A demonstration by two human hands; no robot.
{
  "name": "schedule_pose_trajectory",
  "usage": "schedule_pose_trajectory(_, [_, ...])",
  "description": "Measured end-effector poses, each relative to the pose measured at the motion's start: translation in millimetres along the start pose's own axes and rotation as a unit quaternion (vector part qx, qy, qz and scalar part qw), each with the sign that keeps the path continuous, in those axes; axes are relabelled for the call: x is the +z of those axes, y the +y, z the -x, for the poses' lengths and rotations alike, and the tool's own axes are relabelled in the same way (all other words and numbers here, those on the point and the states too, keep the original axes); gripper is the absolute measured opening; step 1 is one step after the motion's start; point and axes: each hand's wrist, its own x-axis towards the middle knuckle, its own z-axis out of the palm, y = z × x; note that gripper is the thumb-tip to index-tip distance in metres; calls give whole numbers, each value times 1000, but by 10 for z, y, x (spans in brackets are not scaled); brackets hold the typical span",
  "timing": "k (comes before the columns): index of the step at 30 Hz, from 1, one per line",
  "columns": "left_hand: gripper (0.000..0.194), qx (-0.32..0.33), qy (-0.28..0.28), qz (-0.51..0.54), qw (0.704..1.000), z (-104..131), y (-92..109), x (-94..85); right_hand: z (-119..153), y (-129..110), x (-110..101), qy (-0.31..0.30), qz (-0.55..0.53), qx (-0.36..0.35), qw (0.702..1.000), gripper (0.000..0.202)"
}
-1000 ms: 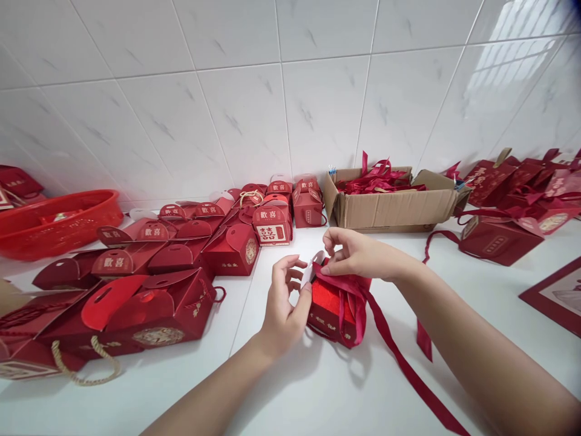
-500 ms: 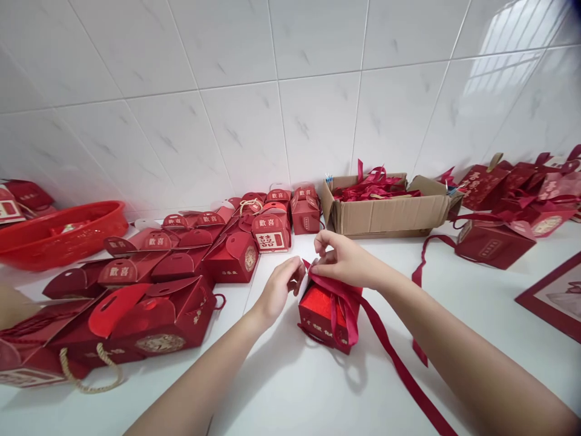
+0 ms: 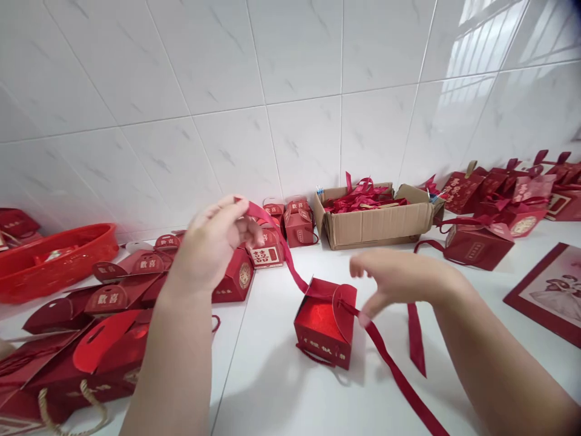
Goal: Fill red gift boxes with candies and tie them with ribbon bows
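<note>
A small red gift box (image 3: pixel 323 324) stands on the white table with its top flaps up and a shiny red inside showing. A dark red ribbon (image 3: pixel 290 263) runs through the flaps and trails off to the lower right. My left hand (image 3: pixel 211 248), raised to the left of the box, pinches one end of the ribbon and draws it up in an arc. To the right of the box my right hand (image 3: pixel 394 278) is open, thumb and fingers apart, its thumb close by the trailing ribbon.
Red gift boxes (image 3: pixel 113 297) crowd the left side, with a red plastic basin (image 3: pixel 86 251) behind them. At the back stands a cardboard carton (image 3: pixel 381 227) of ribbons. Tied boxes (image 3: pixel 479 242) and a framed picture (image 3: pixel 554 297) lie to the right.
My left hand has moved up and left from the box, pulling the ribbon end through the flap. My right hand has let go and shifted right.
</note>
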Motion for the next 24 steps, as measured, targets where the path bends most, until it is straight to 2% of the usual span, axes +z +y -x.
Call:
schedule_pose_trajectory(2, [22, 30, 21, 12, 999, 11, 67, -57, 13, -59, 42, -72, 64, 42, 995, 51])
schedule_pose_trajectory(3, [24, 32, 22, 9, 999, 24, 78, -85, -8, -100, 88, -86, 83, 43, 992, 42])
schedule_pose_trajectory(7, [23, 4, 30, -7, 1000, 86, 93, -208, -186, -200, 299, -60, 84, -11, 995, 17])
schedule_pose_trajectory(11, [10, 17, 71, -13, 997, 137, 159, -322, -301, -126, 315, -58, 25, -42, 997, 20])
schedule_pose_trajectory(14, [9, 32, 88, -25, 995, 168, 199, -367, -242, -51, 177, -81, -27, -35, 996, 18])
schedule_pose_trajectory(16, [7, 33, 93, -31, 995, 179, 204, -374, -161, -31, 87, -65, -45, -44, 996, 14])
schedule_pose_trajectory(20, [5, 37, 96, -34, 994, 184, 187, -346, -60, -45, 56, 12, -30, -40, 999, 19])
schedule_pose_trajectory(24, [9, 70, 101, -34, 992, 199, 179, -299, -59, -55, 107, -10, 0, -21, 1000, 10])
